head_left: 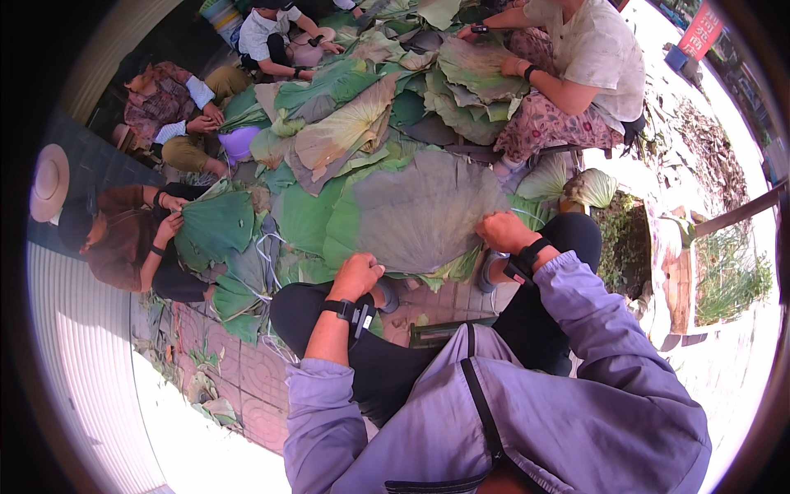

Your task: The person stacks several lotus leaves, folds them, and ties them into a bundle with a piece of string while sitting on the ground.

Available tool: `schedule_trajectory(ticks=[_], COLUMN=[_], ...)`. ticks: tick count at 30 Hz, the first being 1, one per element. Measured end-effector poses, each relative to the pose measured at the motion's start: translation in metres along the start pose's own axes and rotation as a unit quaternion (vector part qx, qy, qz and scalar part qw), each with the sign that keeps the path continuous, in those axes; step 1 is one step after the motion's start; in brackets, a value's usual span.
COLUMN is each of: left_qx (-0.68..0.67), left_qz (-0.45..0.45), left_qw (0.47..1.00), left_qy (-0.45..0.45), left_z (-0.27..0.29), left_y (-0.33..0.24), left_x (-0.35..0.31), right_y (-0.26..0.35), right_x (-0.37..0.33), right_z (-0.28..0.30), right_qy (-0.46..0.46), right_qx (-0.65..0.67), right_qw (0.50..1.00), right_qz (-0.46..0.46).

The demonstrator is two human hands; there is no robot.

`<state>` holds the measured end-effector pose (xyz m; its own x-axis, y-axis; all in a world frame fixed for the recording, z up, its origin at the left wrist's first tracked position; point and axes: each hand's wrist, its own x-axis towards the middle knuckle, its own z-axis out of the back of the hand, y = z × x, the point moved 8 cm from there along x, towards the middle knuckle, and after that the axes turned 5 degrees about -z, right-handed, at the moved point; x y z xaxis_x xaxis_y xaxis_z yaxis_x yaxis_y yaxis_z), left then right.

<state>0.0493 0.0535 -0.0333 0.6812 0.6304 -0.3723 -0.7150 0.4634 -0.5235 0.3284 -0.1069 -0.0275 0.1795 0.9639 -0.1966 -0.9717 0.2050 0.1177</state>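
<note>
Leaf (424,210), broad, greyish, edges held in left fingers (374,269), right fingers (484,224).

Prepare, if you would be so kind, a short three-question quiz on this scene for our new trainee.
1. Multiple choice: What colour is most of the large leaf that lies between the person's left hand and right hand?
A: bright red
B: greyish brown
C: pure white

2. True or false: The person wears a dark band on each wrist.

3. Fill in the blank: At the picture's left, the co-worker in the brown top holds up a leaf coloured ____.

Key: 1. B; 2. True; 3. green.
</note>
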Motion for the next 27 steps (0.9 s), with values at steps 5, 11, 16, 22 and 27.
schedule_trajectory(ticks=[5, 11, 16, 22, 27], left_qx=[-0.043, -0.04, -0.02, -0.009, 0.008], left_qz=[0.037, -0.038, -0.078, -0.067, -0.066], left_qw=[0.998, 0.995, 0.991, 0.993, 0.994], left_qy=[-0.007, -0.077, -0.105, -0.097, -0.082], left_z=[0.004, 0.015, 0.016, 0.013, 0.008], left_y=[0.006, -0.03, -0.042, -0.049, -0.055], left_x=[-0.005, -0.001, 0.009, 0.018, 0.028], right_y=[0.005, -0.002, 0.007, 0.04, 0.048], right_x=[0.004, 0.007, 0.012, 0.007, 0.016], right_z=[-0.003, 0.005, 0.034, 0.124, 0.154], right_qy=[0.02, -0.003, -0.056, -0.102, -0.143], right_qx=[0.062, 0.13, 0.162, 0.195, 0.25], right_qw=[0.998, 0.991, 0.984, 0.971, 0.947], right_qz=[0.0, 0.01, 0.042, 0.091, 0.142])
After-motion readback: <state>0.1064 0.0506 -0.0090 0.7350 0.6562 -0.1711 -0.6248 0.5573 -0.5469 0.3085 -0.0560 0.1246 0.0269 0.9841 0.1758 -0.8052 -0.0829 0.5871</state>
